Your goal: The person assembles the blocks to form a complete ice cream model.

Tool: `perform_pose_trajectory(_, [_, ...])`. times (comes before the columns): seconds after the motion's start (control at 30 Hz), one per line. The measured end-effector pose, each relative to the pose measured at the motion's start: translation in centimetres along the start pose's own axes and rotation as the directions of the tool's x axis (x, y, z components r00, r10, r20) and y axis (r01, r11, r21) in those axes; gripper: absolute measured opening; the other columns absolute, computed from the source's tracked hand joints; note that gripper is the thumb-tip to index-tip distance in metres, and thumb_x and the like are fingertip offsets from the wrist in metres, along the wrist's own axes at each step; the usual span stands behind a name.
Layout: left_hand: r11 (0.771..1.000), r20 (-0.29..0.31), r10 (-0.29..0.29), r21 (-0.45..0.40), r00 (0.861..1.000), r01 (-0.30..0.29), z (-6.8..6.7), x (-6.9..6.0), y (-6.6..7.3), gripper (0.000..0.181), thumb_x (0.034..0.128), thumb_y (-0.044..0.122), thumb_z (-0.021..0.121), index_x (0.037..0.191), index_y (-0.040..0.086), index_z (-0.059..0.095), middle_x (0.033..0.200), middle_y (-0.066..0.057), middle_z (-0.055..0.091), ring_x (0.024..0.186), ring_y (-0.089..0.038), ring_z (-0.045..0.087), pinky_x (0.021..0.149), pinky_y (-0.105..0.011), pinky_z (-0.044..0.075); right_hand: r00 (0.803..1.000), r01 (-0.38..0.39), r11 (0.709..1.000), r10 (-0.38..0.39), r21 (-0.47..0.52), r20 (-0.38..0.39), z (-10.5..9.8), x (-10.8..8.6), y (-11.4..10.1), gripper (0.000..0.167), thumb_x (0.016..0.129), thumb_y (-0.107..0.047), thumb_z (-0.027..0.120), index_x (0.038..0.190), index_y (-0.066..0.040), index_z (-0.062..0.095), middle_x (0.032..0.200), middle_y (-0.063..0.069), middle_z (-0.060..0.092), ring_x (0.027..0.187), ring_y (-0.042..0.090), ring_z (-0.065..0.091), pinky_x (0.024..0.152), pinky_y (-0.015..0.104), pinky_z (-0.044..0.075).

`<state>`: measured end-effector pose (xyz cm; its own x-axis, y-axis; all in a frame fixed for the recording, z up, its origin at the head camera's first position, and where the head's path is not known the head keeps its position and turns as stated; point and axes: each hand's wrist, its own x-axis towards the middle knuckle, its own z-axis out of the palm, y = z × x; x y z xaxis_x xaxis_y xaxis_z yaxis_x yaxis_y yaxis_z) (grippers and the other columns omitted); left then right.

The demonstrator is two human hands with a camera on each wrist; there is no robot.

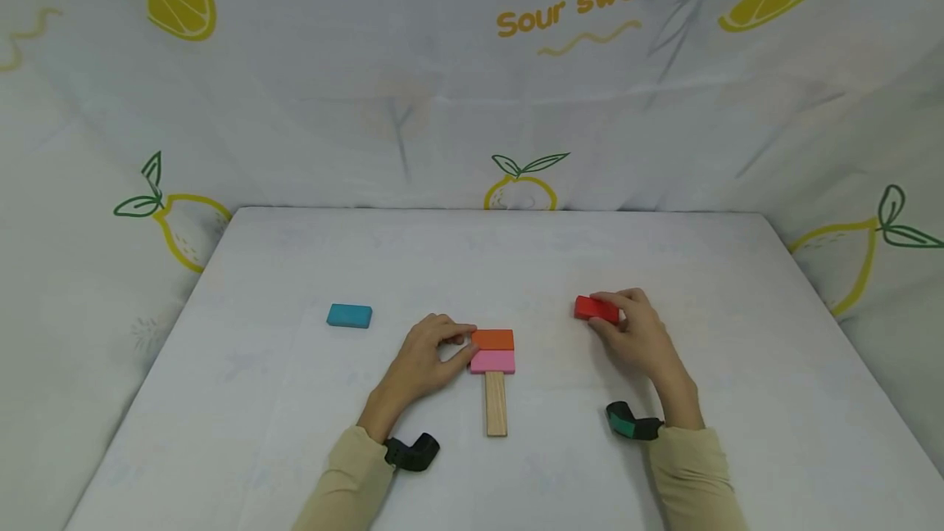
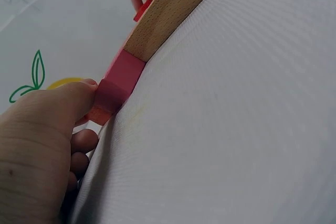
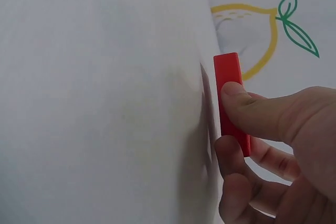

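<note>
My right hand (image 1: 633, 333) pinches a red block (image 1: 596, 310) between thumb and fingers, to the right of the other pieces. The right wrist view shows the thumb lying across the red block (image 3: 229, 77), with a shadow beside it on the table. My left hand (image 1: 424, 357) holds the left end of an orange block (image 1: 492, 339) with thumb and index finger. Directly below, a pink block (image 1: 492, 361) touches the orange one along its long side. A plain wooden strip (image 1: 496, 405) runs down from the pink block's middle.
A blue block (image 1: 350, 315) lies to the left of my left hand on the white table (image 1: 258, 408). Cloth printed with lemons (image 1: 413, 47) hangs behind and beside the table. Black wrist-camera mounts (image 1: 413, 452) are worn on both wrists.
</note>
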<state>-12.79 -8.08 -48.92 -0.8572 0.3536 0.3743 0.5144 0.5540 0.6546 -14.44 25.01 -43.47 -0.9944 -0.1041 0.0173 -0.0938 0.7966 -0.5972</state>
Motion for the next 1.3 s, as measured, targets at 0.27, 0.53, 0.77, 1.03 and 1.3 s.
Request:
perform_pose_trajectory(0.27, [1.000,0.006,-0.006,0.001,1.000,0.006,0.1,0.0,-0.1,0.023,0.0899,0.021,0.077,0.111,0.011,0.079,0.086,0.002,0.068,0.083,-0.011,0.056,0.076,-0.026,0.049,0.999,0.031,0.999,-0.031,0.015,0.021,1.1,0.4,-1.6,0.040,0.092,-0.010,0.073,0.130,0.000,0.065,0.124,0.025,0.056,0.079,0.022,0.058,0.069,0.027,0.047])
perform_pose_trajectory(0.53, [1.000,-0.005,0.007,0.003,1.000,-0.007,0.0,0.0,-0.1,0.023,0.0898,0.020,0.077,0.110,0.010,0.079,0.085,0.002,0.068,0.082,-0.012,0.056,0.076,-0.026,0.049,0.997,0.065,0.997,-0.066,0.028,0.032,1.9,0.7,-3.2,0.039,0.092,-0.009,0.074,0.130,-0.002,0.067,0.120,0.023,0.059,0.076,0.018,0.056,0.067,0.025,0.047])
perform_pose_trajectory(0.77, [1.000,-0.004,0.012,0.003,1.000,-0.012,0.0,0.0,-0.1,0.023,0.0899,0.020,0.078,0.111,0.011,0.079,0.084,0.002,0.068,0.082,-0.011,0.057,0.076,-0.026,0.049,0.996,0.079,0.997,-0.080,0.021,0.046,2.7,0.8,-3.9,0.038,0.091,-0.008,0.074,0.128,-0.003,0.068,0.119,0.023,0.060,0.076,0.018,0.055,0.066,0.026,0.046])
perform_pose_trajectory(1.03, [1.000,-0.002,0.010,0.010,1.000,-0.010,0.1,0.0,-0.1,0.023,0.0899,0.021,0.077,0.110,0.011,0.079,0.085,0.002,0.069,0.083,-0.012,0.057,0.076,-0.026,0.050,0.993,0.079,0.996,-0.082,0.031,0.086,3.5,0.9,-4.8,0.038,0.091,-0.009,0.075,0.128,-0.006,0.069,0.119,0.020,0.060,0.073,0.016,0.053,0.064,0.026,0.044])
perform_pose_trajectory(1.3, [1.000,0.007,-0.001,0.008,1.000,0.001,0.0,0.1,0.1,0.024,0.0899,0.021,0.077,0.112,0.010,0.079,0.085,0.001,0.070,0.082,-0.012,0.058,0.075,-0.026,0.050,0.989,0.091,0.996,-0.093,0.016,0.115,4.4,0.9,-5.5,0.037,0.091,-0.012,0.076,0.127,-0.008,0.071,0.116,0.018,0.061,0.075,0.017,0.052,0.065,0.027,0.042])
